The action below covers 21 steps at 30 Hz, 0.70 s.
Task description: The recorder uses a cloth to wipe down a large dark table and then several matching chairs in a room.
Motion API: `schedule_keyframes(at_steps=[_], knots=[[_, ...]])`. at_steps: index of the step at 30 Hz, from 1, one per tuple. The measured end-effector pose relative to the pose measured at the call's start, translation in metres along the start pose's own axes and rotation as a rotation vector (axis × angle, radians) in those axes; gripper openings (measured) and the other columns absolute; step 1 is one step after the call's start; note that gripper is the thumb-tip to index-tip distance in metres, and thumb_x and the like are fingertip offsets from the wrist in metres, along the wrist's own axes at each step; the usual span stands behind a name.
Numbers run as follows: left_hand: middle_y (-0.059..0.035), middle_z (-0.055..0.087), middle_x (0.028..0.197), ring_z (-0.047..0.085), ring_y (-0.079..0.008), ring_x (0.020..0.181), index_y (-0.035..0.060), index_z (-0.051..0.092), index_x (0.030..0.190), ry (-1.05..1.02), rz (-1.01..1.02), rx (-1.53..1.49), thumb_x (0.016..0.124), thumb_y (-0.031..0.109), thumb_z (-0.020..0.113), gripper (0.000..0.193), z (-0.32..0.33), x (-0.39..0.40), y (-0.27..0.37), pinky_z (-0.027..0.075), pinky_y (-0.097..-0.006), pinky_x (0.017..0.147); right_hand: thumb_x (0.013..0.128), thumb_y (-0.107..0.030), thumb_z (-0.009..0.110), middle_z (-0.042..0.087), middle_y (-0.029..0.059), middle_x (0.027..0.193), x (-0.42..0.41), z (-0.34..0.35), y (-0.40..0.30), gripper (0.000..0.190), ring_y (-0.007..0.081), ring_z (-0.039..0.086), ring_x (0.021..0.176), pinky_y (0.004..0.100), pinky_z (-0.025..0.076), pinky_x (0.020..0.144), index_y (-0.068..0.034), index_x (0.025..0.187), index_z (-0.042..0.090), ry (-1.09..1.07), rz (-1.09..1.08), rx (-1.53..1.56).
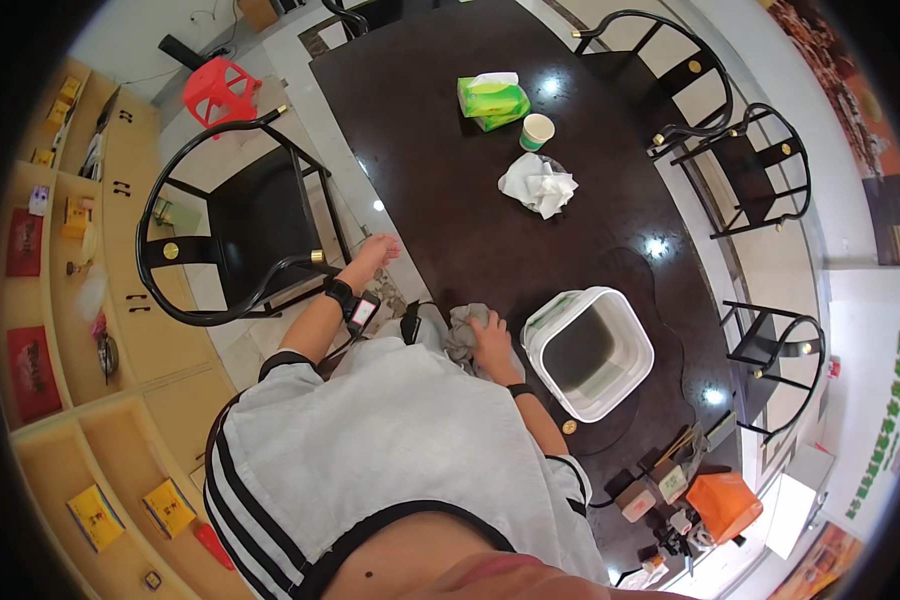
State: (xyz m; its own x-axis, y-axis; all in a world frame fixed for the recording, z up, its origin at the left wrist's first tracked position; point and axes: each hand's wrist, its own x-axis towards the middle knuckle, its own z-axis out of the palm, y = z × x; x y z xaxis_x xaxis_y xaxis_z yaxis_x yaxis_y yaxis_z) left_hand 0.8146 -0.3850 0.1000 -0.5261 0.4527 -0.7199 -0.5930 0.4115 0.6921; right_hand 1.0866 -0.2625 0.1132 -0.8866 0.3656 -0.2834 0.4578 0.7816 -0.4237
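My right hand [493, 346] is closed over a crumpled grey cloth [465, 330] at the near edge of the dark wooden table [450, 172]. Just right of it stands a square white plastic bucket [640, 367] with dark, murky liquid inside. My left hand [379, 251] is held off the table's left edge, beside the black chair, its fingers extended and nothing seen in it. Farther up the table, crumpled white tissues [538, 184] lie on a dark round dish, mostly hidden. Beyond them are a paper cup [537, 133] and a green tissue pack [493, 101].
A black armchair [259, 217] stands close at left, with a red plastic stool [220, 94] behind it. More black chairs [761, 161] line the right side. An orange bag [724, 508], small boxes and a thin cable are on the table at right. Wooden shelves [139, 390] run along the left.
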Motion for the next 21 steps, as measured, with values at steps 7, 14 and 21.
schedule_keyframes(at_steps=[7,14,21], knots=[[-0.0032,0.053,0.076,0.051,-0.012,0.067,0.0084,0.05,0.087,0.04,-0.07,-0.016,0.077,0.02,0.043,0.017,0.003,0.017,-0.018,0.036,-0.0226,0.054,0.05,-0.006,0.063,0.035,0.0131,0.105,0.008,0.003,-0.004,0.055,0.0322,0.041,0.089,0.0394,0.04,0.067,-0.023,0.099,0.045,0.018,0.038,-0.048],[-0.0037,0.053,0.079,0.051,-0.0129,0.071,0.0089,0.047,0.091,-0.018,-0.093,-0.018,0.079,0.02,0.041,0.017,-0.037,0.041,-0.01,0.038,-0.0226,0.056,0.05,-0.007,0.063,0.034,0.013,0.106,0.06,-0.005,-0.029,0.054,0.0328,0.041,0.09,0.0405,0.04,0.067,-0.022,0.098,0.045,0.027,0.115,-0.018],[-0.0025,0.054,0.077,0.052,-0.0116,0.07,0.0089,0.049,0.089,0.221,-0.041,-0.398,0.077,0.02,0.044,0.017,-0.119,0.05,-0.031,0.038,-0.0222,0.056,0.051,-0.007,0.063,0.033,0.0165,0.108,0.115,-0.013,-0.054,0.052,0.0342,0.038,0.093,0.0404,0.039,0.071,-0.02,0.099,0.044,-0.097,0.097,-0.126]])
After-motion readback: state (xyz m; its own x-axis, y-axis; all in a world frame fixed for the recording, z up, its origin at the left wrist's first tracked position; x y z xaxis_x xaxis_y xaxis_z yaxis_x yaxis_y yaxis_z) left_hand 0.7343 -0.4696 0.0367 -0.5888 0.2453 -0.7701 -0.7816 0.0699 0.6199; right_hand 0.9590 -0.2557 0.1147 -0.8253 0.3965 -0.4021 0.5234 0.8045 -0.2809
